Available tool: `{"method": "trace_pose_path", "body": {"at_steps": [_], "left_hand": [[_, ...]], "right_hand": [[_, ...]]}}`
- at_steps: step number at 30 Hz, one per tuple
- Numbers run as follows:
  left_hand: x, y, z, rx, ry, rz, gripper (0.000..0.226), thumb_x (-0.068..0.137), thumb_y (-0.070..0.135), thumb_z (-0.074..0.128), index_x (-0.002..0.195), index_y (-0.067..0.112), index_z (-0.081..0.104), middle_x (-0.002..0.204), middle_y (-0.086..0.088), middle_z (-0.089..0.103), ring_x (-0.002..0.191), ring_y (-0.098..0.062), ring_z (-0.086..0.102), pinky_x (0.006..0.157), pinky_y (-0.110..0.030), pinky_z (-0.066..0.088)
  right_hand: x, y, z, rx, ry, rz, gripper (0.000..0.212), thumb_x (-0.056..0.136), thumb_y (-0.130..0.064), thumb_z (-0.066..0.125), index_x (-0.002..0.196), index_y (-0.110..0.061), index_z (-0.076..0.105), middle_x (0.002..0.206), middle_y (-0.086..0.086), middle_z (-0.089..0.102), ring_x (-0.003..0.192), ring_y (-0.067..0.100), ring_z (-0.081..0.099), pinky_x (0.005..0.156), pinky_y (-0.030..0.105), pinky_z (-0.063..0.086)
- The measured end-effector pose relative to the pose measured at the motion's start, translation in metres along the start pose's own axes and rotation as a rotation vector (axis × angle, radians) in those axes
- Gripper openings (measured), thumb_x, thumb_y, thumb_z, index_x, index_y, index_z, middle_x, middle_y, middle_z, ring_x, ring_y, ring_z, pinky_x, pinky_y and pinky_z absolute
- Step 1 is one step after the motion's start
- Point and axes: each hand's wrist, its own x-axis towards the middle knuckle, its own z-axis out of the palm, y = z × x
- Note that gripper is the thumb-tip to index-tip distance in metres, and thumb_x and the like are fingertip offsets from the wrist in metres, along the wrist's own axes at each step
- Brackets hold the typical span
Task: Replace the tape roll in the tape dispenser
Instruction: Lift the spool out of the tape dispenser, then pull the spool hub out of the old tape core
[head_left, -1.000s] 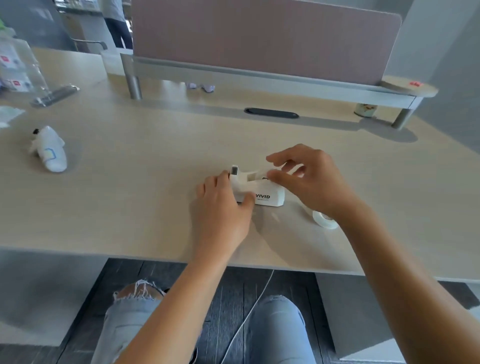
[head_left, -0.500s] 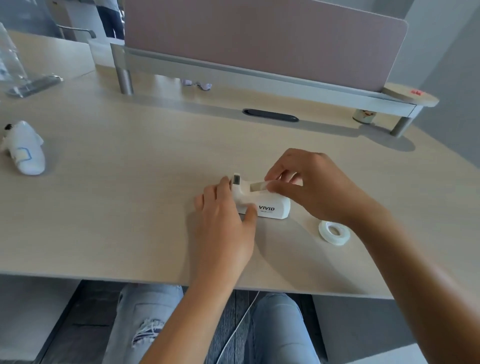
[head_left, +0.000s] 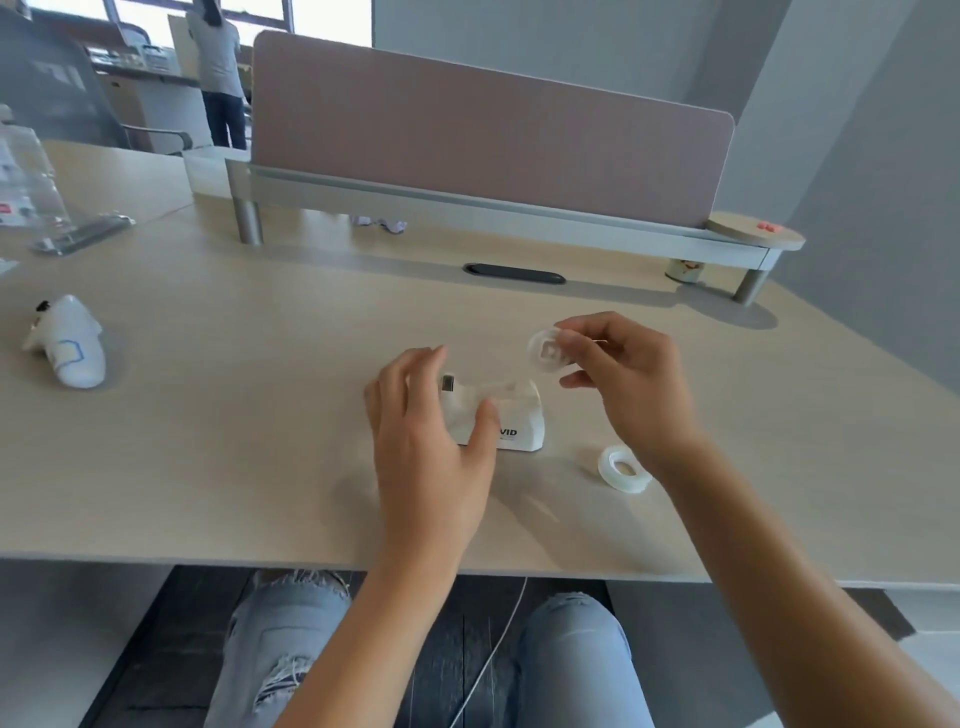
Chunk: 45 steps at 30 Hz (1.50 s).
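A small white tape dispenser (head_left: 511, 415) stands on the pale wooden desk (head_left: 260, 415), its cutter end pointing left. My left hand (head_left: 431, 441) grips its left part, thumb on the near side and fingers over the far side. My right hand (head_left: 618, 384) is raised just above and right of the dispenser, pinching a thin, nearly used-up tape roll (head_left: 545, 352) between thumb and fingers. A fuller clear tape roll (head_left: 623, 469) lies flat on the desk to the dispenser's right, under my right wrist.
A white rounded gadget (head_left: 70, 343) lies at the far left. Clear plastic packaging (head_left: 31, 197) sits at the back left. A pink divider panel on a grey raised shelf (head_left: 493, 208) spans the back, with a small tin (head_left: 685, 270) under its right end. A person stands far behind.
My right hand has lifted the thin roll up out of the dispenser. My left hand stays on the dispenser. The camera has tilted upward.
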Motion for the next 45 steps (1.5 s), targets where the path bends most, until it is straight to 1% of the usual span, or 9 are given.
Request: {"method": "trace_pose_path", "body": {"at_steps": [3,5,7,12,18,27,32,37,45], "left_hand": [[-0.002,0.024,-0.001,-0.208,0.014,0.041,0.036,0.089,0.019,0.074,0.123,0.007,0.069,0.121,-0.004,0.067,0.111,-0.023,0.064,0.099,-0.02,0.048],[0.002,0.044,-0.001,-0.413,-0.086,-0.076,0.03,0.092,0.023,0.074,0.121,0.015,0.071,0.116,0.005,0.071,0.107,-0.015,0.069,0.09,-0.025,0.057],[0.008,0.059,0.0,-0.557,-0.167,-0.197,0.028,0.093,0.023,0.076,0.121,0.02,0.074,0.113,0.008,0.075,0.105,-0.009,0.072,0.083,-0.019,0.058],[0.015,0.075,0.007,-0.733,-0.219,-0.373,0.014,0.092,0.017,0.076,0.102,0.021,0.083,0.088,0.004,0.085,0.08,-0.018,0.08,0.072,-0.021,0.059],[0.009,0.083,0.014,-0.954,-0.195,-0.529,0.014,0.093,0.003,0.071,0.099,0.006,0.083,0.088,-0.005,0.085,0.083,-0.017,0.081,0.079,-0.024,0.063],[-0.006,0.086,0.019,-0.959,-0.163,-0.55,0.014,0.091,0.005,0.073,0.102,0.004,0.082,0.09,-0.006,0.085,0.084,-0.018,0.082,0.091,-0.036,0.063],[-0.009,0.086,0.023,-0.911,-0.169,-0.6,0.012,0.091,0.007,0.074,0.099,0.008,0.083,0.087,-0.004,0.085,0.077,-0.012,0.08,0.092,-0.038,0.063],[-0.012,0.084,0.028,-0.924,-0.199,-0.662,0.012,0.092,0.011,0.074,0.099,0.008,0.084,0.09,-0.006,0.085,0.078,-0.013,0.08,0.092,-0.036,0.063],[-0.016,0.082,0.035,-0.956,-0.186,-0.718,0.012,0.092,0.008,0.073,0.098,0.004,0.082,0.089,-0.008,0.084,0.076,-0.013,0.079,0.091,-0.038,0.063]], "right_hand": [[-0.008,-0.014,-0.008,0.042,-0.02,0.007,0.01,0.099,-0.014,0.07,0.099,-0.009,0.079,0.097,0.006,0.082,0.086,0.012,0.075,0.076,0.03,0.064],[-0.013,-0.019,-0.014,0.056,-0.038,-0.001,0.011,0.1,-0.014,0.069,0.099,-0.009,0.079,0.099,0.007,0.081,0.088,0.013,0.074,0.077,0.03,0.064],[-0.017,-0.024,-0.02,0.08,-0.059,-0.005,0.012,0.1,-0.013,0.068,0.098,-0.011,0.079,0.096,0.003,0.081,0.088,0.012,0.074,0.077,0.03,0.064],[-0.023,-0.028,-0.035,0.168,-0.063,0.012,0.013,0.099,-0.013,0.069,0.095,-0.012,0.08,0.093,0.003,0.083,0.087,0.014,0.075,0.078,0.03,0.061],[-0.031,-0.022,-0.047,0.2,0.012,0.004,0.014,0.091,-0.01,0.077,0.105,-0.007,0.08,0.095,0.013,0.083,0.083,0.018,0.076,0.078,0.031,0.063],[-0.041,-0.013,-0.049,0.284,0.028,0.083,0.01,0.092,-0.01,0.077,0.098,-0.007,0.083,0.099,0.01,0.085,0.092,0.028,0.079,0.087,0.034,0.062],[-0.043,-0.01,-0.049,0.318,0.033,0.126,0.008,0.084,-0.017,0.081,0.089,-0.013,0.085,0.096,0.011,0.085,0.085,0.022,0.077,0.081,0.032,0.061],[-0.045,-0.008,-0.053,0.362,-0.028,0.209,0.024,0.072,-0.033,0.08,0.087,-0.015,0.085,0.095,0.014,0.084,0.086,0.021,0.078,0.081,0.03,0.061],[-0.047,-0.001,-0.054,0.412,-0.05,0.261,0.023,0.075,-0.029,0.078,0.088,-0.011,0.083,0.092,0.015,0.083,0.084,0.021,0.078,0.078,0.027,0.062]]}}
